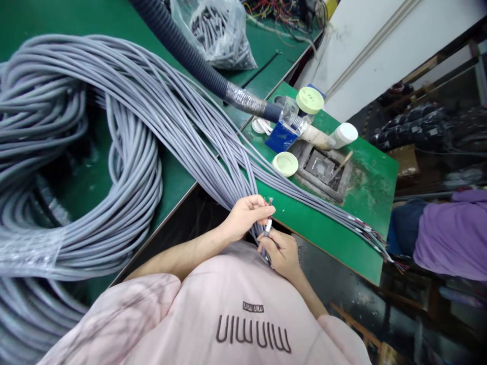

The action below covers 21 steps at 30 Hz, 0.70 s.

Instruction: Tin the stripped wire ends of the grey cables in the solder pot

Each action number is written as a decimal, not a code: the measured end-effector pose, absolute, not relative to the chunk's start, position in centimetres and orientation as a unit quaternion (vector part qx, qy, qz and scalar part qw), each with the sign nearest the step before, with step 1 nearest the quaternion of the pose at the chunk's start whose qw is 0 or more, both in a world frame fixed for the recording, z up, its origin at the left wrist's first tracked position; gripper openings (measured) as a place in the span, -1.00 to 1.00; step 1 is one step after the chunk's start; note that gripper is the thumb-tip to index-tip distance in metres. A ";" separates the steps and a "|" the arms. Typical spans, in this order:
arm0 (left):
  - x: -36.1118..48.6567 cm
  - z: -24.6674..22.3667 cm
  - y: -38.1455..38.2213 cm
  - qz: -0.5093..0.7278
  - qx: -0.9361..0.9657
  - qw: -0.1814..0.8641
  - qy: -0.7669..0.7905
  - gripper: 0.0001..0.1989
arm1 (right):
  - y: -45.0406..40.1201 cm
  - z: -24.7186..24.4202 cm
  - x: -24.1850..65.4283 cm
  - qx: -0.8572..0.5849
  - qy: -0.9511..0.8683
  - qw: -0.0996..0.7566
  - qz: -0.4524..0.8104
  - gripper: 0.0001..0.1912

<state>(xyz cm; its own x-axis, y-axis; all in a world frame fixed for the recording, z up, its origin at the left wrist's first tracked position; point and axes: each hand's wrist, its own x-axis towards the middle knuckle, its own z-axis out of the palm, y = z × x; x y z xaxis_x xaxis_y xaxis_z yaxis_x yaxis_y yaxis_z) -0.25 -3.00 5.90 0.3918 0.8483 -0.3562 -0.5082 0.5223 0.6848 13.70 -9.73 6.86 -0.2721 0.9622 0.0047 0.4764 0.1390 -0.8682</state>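
My left hand (249,215) pinches the thin stripped wires (270,204) at the end of a grey cable. Just below, my right hand (280,252) is closed around the jacket of that grey cable (266,238), where a white band (268,224) wraps it near the end. The cable end points upward, away from my body. A large coil of grey cables (133,177) lies to the left, and its loose strands run past my hands. More cable ends (371,233) with coloured wires fan out over the right edge of the green bench.
On the green bench (357,258) stand a square metal solder pot (323,170), a pale green lid (285,164), a white cup (345,134) and a blue box (281,136). A dark flexible hose (201,66) crosses above. A person in purple (452,233) is at the right.
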 end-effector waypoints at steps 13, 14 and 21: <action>0.0 6.0 -3.0 0.409 0.232 0.817 0.334 -0.59 | -10.1 6.0 14.2 -0.523 -0.652 0.323 0.444 -0.71; 0.0 6.0 -3.0 0.408 0.230 0.819 0.331 -0.59 | -10.1 5.9 14.3 -0.521 -0.649 0.326 0.447 -0.71; 0.3 5.8 -3.1 0.415 0.224 0.825 0.311 -0.64 | -10.3 5.5 14.5 -0.518 -0.635 0.339 0.462 -0.72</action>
<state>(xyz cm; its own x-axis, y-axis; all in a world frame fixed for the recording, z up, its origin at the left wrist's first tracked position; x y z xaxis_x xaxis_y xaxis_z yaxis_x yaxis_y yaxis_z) 0.28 -3.12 5.78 0.4621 0.8242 -0.3274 -0.5455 0.5552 0.6278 14.49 -10.28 5.54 -0.2333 0.9712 -0.0490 0.3449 0.0356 -0.9380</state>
